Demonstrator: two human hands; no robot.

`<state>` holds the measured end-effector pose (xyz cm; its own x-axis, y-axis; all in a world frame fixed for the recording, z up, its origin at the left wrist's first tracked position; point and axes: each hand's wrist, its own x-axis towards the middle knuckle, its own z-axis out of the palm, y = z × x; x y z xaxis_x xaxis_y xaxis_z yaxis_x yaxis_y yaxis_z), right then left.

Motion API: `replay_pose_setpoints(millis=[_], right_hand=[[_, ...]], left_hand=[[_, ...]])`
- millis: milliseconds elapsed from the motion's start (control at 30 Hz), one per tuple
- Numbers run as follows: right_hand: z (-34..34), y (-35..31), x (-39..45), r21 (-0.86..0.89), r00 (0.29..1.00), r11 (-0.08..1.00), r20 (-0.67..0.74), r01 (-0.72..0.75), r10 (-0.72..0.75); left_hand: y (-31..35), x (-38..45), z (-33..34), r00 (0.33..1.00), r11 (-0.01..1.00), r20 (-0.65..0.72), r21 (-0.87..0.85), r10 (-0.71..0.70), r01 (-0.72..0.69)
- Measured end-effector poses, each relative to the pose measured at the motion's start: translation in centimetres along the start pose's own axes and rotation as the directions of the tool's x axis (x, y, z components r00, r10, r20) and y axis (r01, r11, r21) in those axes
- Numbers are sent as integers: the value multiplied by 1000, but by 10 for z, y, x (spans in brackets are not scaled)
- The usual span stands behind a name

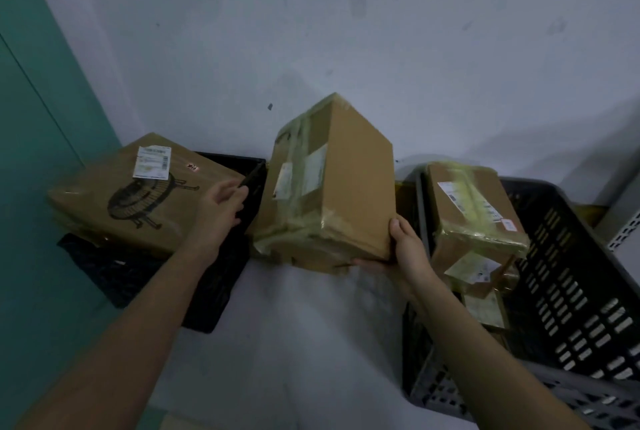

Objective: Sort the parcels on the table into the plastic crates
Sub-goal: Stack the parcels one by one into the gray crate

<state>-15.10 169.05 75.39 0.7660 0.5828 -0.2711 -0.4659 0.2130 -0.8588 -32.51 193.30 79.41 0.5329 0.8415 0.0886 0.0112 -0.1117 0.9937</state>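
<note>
A tall brown cardboard parcel (332,184), wrapped in clear tape, is held up between two crates. My right hand (401,249) grips its lower right corner, thumb on the side face and fingers underneath. My left hand (221,201) is at the rim of the black crate (207,291) on the left, fingers curled near the parcel's left side; whether it touches the parcel or the rim I cannot tell. A large flat box (138,194) printed with a fan drawing lies on top of that black crate.
A grey slatted crate (571,291) at the right holds several taped parcels, the top one (474,208) with a label. A pale wall stands behind; a teal panel (38,118) lies at the left. Pale floor shows between the crates.
</note>
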Motion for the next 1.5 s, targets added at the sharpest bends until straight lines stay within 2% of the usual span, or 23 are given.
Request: replay_pose_setpoints(millis=[67,133,200,300,333,400,433,467,533,633,700,767,900,1000,1133,1233,1300,1367,1433,1500], right_hand=[[2,-3,1,45,998,998,45,-43,41],[4,-3,1,54,993,996,94,-70,65],[4,-3,0,0,989,996,118,-86,85],[0,-7,5,-315,995,948,64,-48,72],[-2,-8,8,-465,998,885,55,-9,39],[-6,-9,16,-722,994,684,85,108,-67],[-6,-11,18,-784,986,600,100,159,-131],[-5,-13,18,-805,975,560,100,196,-198],[4,-20,12,-764,958,598,88,241,-274],[25,-32,-6,-575,969,782,192,240,-157],[39,-34,-18,-531,948,811,308,245,-85],[49,-37,-27,-474,927,829,350,297,-132],[52,-52,-37,-425,908,805,249,415,-337],[43,-68,-42,-409,858,756,188,512,-479],[16,-98,-58,-406,781,694,89,595,-618],[-17,-124,-75,-324,775,730,16,602,-632],[-45,-145,-89,-220,796,792,-89,570,-598],[-76,-162,-106,-134,809,833,-201,536,-553],[-110,-175,-125,-106,803,848,-279,520,-527],[-142,-183,-145,-129,791,852,-323,507,-519]], left_hand=[[4,-2,9,991,993,76,-41,-107,110],[7,-7,19,954,959,232,-165,-188,229],[12,-12,27,918,907,347,-292,-195,303],[12,-12,31,942,922,286,-287,-176,260],[10,-11,31,957,939,239,-258,-168,229],[6,-10,32,977,968,163,-185,-138,167],[4,-10,32,984,981,131,-133,-121,139],[1,-11,33,989,989,100,-85,-109,117],[-3,-12,37,996,996,43,-27,-79,80],[-3,-15,46,999,998,-20,61,30,-29],[0,-16,53,993,988,-44,109,111,-105],[7,-20,60,984,982,-51,99,168,-163],[34,-31,74,971,970,-21,-35,240,-240],[60,-41,94,957,947,14,-151,289,-284],[95,-63,127,902,890,95,-233,422,-392],[114,-76,154,856,858,167,-269,489,-437],[117,-81,176,837,838,206,-344,507,-423],[112,-85,203,829,842,237,-343,507,-417],[97,-89,233,842,874,278,-303,462,-380],[75,-94,261,840,915,380,-266,388,-303]])
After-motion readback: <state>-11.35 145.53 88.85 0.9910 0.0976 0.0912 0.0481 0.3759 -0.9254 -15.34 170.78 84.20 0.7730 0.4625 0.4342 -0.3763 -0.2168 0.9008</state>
